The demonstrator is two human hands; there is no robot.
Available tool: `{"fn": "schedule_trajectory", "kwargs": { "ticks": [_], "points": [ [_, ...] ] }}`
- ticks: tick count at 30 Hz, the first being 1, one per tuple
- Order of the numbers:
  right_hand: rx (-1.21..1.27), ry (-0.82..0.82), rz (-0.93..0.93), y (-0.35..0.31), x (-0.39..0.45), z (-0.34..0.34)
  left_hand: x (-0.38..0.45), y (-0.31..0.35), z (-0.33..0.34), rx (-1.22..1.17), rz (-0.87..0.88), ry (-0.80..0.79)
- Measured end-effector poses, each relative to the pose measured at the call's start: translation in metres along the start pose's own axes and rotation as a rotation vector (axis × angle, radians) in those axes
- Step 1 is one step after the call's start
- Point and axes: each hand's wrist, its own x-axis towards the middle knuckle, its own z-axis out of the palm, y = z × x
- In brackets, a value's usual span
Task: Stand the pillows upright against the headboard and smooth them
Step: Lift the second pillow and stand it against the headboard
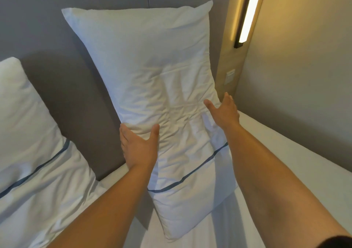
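Note:
A long white pillow (152,80) with a thin blue stripe near its lower end stands on end, leaning back against the grey headboard (80,99). Its middle is creased. My left hand (138,147) clasps the pillow's left edge, fingers behind and thumb in front. My right hand (224,112) lies with spread fingers on the pillow's right edge, thumb on the front face. A second white pillow (32,142) with the same blue stripe leans against the headboard at the far left.
The white sheet of the mattress (285,152) runs under the pillows to a beige wall (295,66) on the right. A lit vertical wall lamp (247,13) and a small wall switch (230,77) sit on the panel beside the headboard.

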Motion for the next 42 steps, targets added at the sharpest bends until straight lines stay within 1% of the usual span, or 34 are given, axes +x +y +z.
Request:
{"fn": "schedule_trajectory", "kwargs": {
  "ticks": [3, 6, 8, 12, 16, 21, 24, 27, 33, 38, 42],
  "points": [
    [0.137, -0.082, 0.061, 0.009, 0.017, 0.017, 0.001, -0.006, 0.007, -0.068, -0.047, 0.01],
    [0.328, -0.182, 0.127, 0.014, 0.028, 0.03, -0.001, 0.0, 0.014, -0.12, -0.034, 0.034],
    [0.361, -0.2, 0.13, 0.015, 0.034, 0.034, 0.001, 0.003, 0.019, -0.163, -0.03, 0.057],
    [0.411, -0.132, 0.071, 0.014, 0.044, 0.027, 0.004, 0.011, 0.026, -0.236, -0.078, 0.088],
    [0.477, -0.011, -0.019, 0.009, 0.047, 0.008, -0.004, 0.033, 0.033, -0.264, -0.038, 0.061],
    [0.627, 0.091, -0.063, -0.01, 0.059, -0.034, 0.002, 0.068, 0.038, -0.298, 0.012, 0.077],
    [0.605, 0.186, -0.112, -0.02, 0.077, -0.061, 0.015, 0.085, 0.043, -0.316, 0.059, 0.053],
    [0.609, 0.212, -0.12, -0.025, 0.089, -0.073, 0.019, 0.098, 0.048, -0.348, 0.114, 0.045],
    [0.548, 0.114, -0.087, -0.014, 0.102, -0.052, 0.015, 0.075, 0.059, -0.265, 0.079, 0.059],
    [0.48, 0.118, -0.086, -0.017, 0.117, -0.031, 0.028, 0.061, 0.071, -0.224, 0.077, 0.085],
    [0.461, 0.078, -0.061, -0.014, 0.129, -0.02, 0.036, 0.053, 0.079, -0.201, 0.056, 0.09]
  ]
}}
